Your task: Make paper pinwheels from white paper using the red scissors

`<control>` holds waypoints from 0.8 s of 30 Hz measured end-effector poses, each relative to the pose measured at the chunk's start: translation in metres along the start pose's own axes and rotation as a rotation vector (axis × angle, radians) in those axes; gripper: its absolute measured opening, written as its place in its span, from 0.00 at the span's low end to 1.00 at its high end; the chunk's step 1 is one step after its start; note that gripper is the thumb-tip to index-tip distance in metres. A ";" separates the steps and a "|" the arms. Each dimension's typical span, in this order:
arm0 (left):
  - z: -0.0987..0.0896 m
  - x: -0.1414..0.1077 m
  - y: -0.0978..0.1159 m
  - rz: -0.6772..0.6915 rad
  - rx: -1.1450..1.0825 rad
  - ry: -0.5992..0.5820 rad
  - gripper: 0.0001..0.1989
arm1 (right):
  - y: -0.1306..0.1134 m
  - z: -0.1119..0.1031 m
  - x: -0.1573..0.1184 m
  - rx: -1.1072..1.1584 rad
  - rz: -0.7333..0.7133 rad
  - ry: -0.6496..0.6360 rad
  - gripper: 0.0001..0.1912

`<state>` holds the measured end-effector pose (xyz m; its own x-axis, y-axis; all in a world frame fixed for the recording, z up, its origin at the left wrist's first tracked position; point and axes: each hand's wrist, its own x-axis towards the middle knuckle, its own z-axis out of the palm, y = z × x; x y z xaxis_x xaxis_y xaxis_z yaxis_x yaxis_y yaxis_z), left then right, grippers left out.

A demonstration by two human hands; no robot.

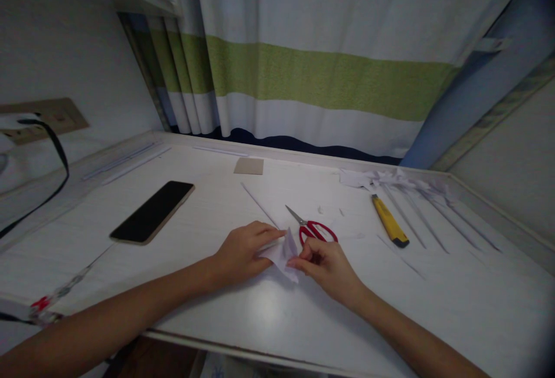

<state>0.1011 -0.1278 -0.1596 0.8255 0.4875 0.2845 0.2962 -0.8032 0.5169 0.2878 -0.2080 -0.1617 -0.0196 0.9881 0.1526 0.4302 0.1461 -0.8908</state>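
A small folded piece of white paper [284, 255] is between my two hands, just above the white desk near its front edge. My left hand [243, 251] grips its left side, thumb below and fingers above. With thumb and forefinger together, my right hand [327, 265] pinches the paper's right edge. Right behind my right hand lie red-handled scissors [318, 230], blades opened a little and pointing to the back left. A thin white paper stick [260, 203] runs from behind my left hand toward the back.
On the left lies a black-screened phone [151, 213] with a beaded strap [65, 288]. A yellow cutter [389, 222] is at right, beside several paper-flower stems [418, 216]. A cardboard square [248, 166] and paper strips [136, 165] lie farther back. A curtain [325, 71] hangs behind.
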 end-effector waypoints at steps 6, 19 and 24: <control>-0.001 0.003 -0.002 0.017 -0.151 0.012 0.18 | -0.003 -0.001 0.002 0.090 -0.006 0.020 0.16; 0.002 0.012 -0.002 -0.609 -1.180 0.130 0.20 | 0.005 0.000 0.009 0.205 0.078 0.032 0.15; 0.002 0.013 -0.001 -0.627 -1.330 0.122 0.17 | 0.004 -0.004 0.012 0.234 0.111 0.009 0.10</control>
<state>0.1125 -0.1212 -0.1583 0.6669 0.7084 -0.2310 -0.1225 0.4101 0.9038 0.2935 -0.1953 -0.1619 0.0246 0.9984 0.0515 0.2085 0.0453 -0.9770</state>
